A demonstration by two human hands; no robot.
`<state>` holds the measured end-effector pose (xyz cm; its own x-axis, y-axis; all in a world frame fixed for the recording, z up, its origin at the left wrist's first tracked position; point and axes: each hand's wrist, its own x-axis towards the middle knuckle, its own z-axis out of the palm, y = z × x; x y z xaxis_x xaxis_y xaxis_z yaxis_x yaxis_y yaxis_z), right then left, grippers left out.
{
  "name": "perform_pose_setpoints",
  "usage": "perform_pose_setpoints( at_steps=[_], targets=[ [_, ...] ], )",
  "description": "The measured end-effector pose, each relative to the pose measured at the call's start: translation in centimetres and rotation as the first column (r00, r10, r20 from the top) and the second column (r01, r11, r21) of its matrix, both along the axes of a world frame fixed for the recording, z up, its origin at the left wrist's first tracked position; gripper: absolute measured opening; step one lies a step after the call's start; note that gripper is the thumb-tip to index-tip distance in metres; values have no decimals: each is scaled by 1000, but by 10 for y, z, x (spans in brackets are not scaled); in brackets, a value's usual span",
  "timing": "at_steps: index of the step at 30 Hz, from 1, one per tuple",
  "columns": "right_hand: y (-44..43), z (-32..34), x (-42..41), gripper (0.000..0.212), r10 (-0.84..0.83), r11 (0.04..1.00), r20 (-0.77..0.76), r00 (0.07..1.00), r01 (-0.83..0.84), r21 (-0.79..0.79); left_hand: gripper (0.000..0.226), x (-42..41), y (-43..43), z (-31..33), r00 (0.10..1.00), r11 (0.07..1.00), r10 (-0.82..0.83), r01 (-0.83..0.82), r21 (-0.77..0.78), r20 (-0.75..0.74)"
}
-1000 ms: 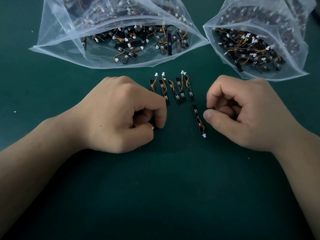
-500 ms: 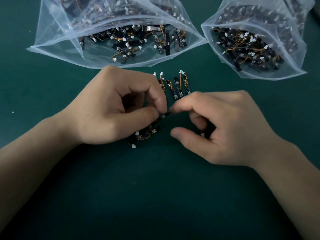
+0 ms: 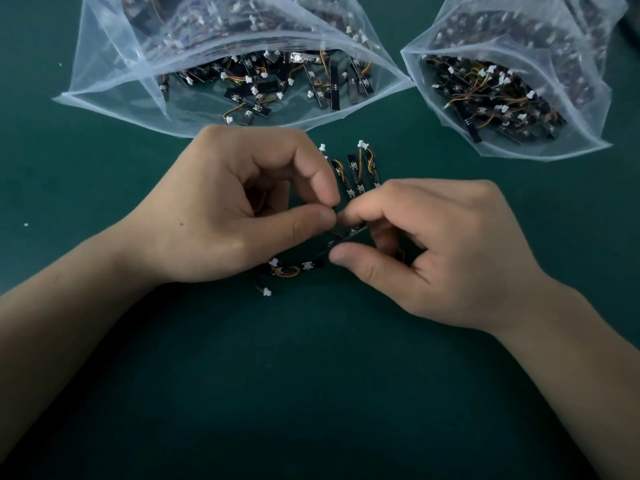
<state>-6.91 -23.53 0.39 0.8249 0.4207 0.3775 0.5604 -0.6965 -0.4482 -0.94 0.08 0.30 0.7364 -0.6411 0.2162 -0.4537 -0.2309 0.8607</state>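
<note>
My left hand (image 3: 228, 209) and my right hand (image 3: 436, 247) meet over the middle of the green mat. Between their fingertips is a small black circuit strip (image 3: 348, 234) with orange wires, pinched by the thumb and forefinger of each hand. More black strips with white connectors (image 3: 294, 268) hang from under my left hand, one connector (image 3: 267, 292) trailing lowest. A short row of the same strips (image 3: 356, 169) lies on the mat just beyond my fingers, partly hidden by them.
Two clear plastic zip bags lie open at the far side: a wide left bag (image 3: 114, 81) and a smaller right bag (image 3: 519, 147), both full of several black strips with wires. The green mat (image 3: 311, 393) stretches toward me below the hands.
My right hand came leftward from beside a lone strip and joined my left hand. My left hand lifted, and strips with connectors now show beneath it.
</note>
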Motion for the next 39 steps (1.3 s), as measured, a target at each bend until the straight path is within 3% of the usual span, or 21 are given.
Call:
perform_pose_setpoints(
  at_steps=[10, 17, 23, 27, 30, 35, 39],
  targets=[
    [-3, -6, 2, 21, -60, 993, 65, 996, 53, 106, 14, 5, 2, -3, 999, 996, -3, -1, -89, -46],
    [-4, -7, 3, 13, 26, 972, 103, 994, -50, 231, 19, 2, 4, 0, 999, 1000, -5, 7, 26, -48],
    [-3, -8, 1, 13, 25, 959, 31, 999, -33, 280, 5, 1, 2, 0, 1000, 995, -12, 14, 97, -21],
    [-3, -9, 0, 20, 11, 980, 29, 1000, -17, 200, 7, 1, 2, 0, 1000, 995, -11, 12, 104, -14],
    [-1, -10, 3, 9, 64, 987, 96, 993, -77, 141, 3, 1, 2, 1, 1000, 995, -12, 13, 102, -5],
    [-2, -8, 3, 5, 61, 977, 45, 997, -69, 201, 4, 0, 0, 2, 1000, 991, -25, 24, 129, 1],
    [-7, -5, 5, 5, 68, 985, 70, 995, -79, 154, 8, 2, 1, 2, 999, 990, 2, 3, 139, -39]
  ],
)
